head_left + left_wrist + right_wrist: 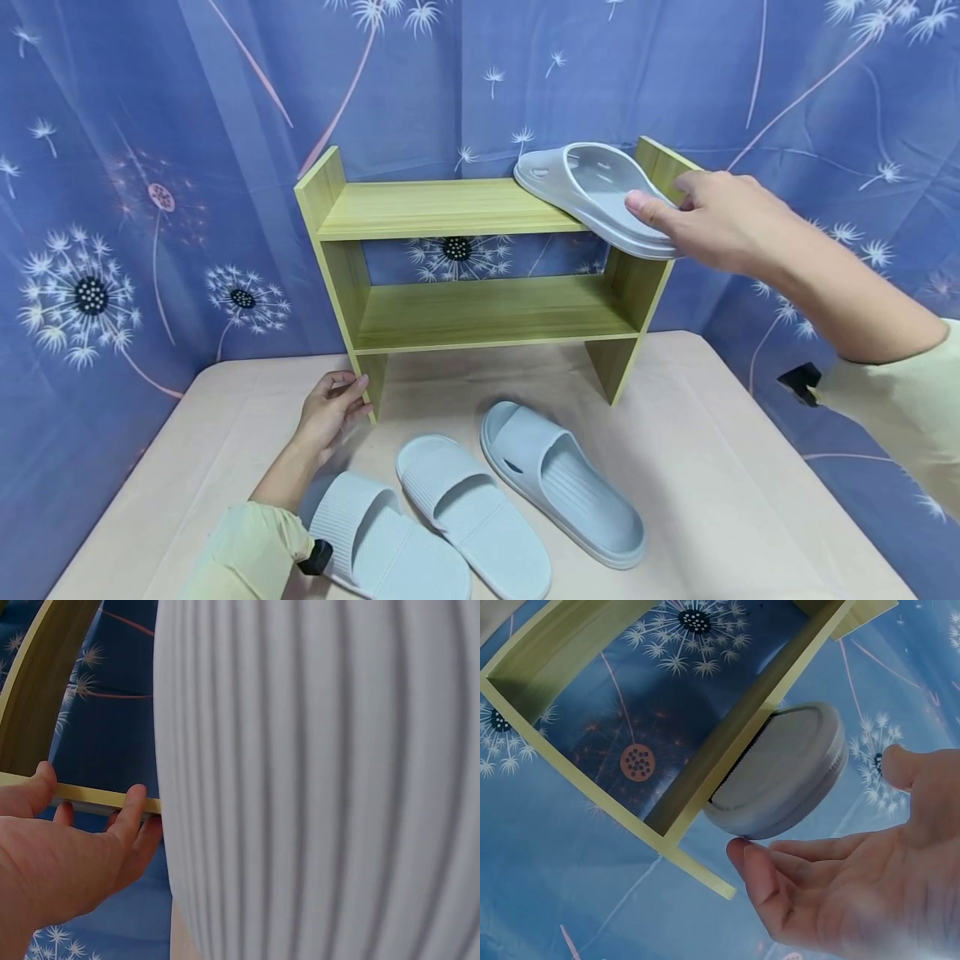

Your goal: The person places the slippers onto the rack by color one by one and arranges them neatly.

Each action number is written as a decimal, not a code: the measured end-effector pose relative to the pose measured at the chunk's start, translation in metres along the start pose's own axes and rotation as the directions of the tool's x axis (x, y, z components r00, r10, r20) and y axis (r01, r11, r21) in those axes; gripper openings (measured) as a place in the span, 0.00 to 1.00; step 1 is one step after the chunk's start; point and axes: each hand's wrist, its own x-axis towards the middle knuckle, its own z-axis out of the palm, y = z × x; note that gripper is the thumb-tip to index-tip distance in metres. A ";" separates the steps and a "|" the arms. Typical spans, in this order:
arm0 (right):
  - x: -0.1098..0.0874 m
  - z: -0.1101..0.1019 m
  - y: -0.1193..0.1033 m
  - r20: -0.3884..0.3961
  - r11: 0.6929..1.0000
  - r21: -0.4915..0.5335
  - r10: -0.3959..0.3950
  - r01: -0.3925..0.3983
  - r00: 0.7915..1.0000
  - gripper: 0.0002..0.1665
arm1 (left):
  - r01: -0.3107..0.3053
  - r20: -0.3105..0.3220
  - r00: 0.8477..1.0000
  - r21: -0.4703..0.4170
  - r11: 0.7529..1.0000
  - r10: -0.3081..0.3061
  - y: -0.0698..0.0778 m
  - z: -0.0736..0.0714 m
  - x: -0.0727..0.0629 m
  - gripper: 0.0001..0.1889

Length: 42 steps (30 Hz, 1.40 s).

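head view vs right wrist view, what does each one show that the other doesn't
Only the head view shows the left hand gripping the rack and three slippers on the table. Only the right wrist view shows the underside of the upper slipper and the palm of the right hand. Both share that slipper on the top shelf, the right hand at it, and the blue curtain.

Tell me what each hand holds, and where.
The left hand grips the rack low on its left side panel; the right hand, open near the top slipper, holds nothing.
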 end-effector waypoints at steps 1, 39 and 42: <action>-0.002 0.000 0.000 -0.005 1.000 0.001 -0.001 0.001 1.000 0.41 | 0.001 0.003 1.000 0.005 1.000 -0.001 0.000 0.000 0.000 0.15; -0.117 0.061 -0.003 -0.360 0.966 0.098 -0.191 0.241 0.913 0.42 | -0.011 -0.001 1.000 -0.012 1.000 0.011 0.000 0.002 -0.003 0.16; -0.122 0.070 -0.001 -0.353 0.965 0.106 -0.191 0.241 0.916 0.40 | -0.015 -0.004 1.000 -0.014 1.000 0.015 0.000 0.003 -0.003 0.16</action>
